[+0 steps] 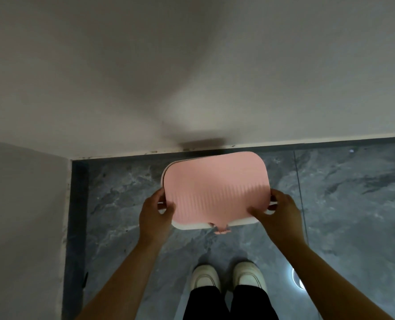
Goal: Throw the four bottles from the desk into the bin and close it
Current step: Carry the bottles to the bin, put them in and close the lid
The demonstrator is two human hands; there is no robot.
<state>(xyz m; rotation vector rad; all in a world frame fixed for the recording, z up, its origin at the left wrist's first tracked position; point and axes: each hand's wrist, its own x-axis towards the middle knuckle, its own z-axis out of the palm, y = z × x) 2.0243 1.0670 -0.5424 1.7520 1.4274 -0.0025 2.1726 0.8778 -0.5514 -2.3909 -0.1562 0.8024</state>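
Observation:
A white bin (193,225) stands on the floor against the wall, straight ahead of me. Its pink ribbed lid (215,188) lies over the top and hides the inside, with a small pink tab at the front edge. My left hand (156,212) grips the lid's left edge, thumb on top. On the opposite side, my right hand (277,213) holds the lid's right edge the same way. No bottles and no desk are in view.
A grey marble-patterned floor (342,204) spreads to the right. A white wall (192,65) rises behind the bin, and a wall corner (25,204) juts out at the left. My two white shoes (226,277) stand just behind the bin.

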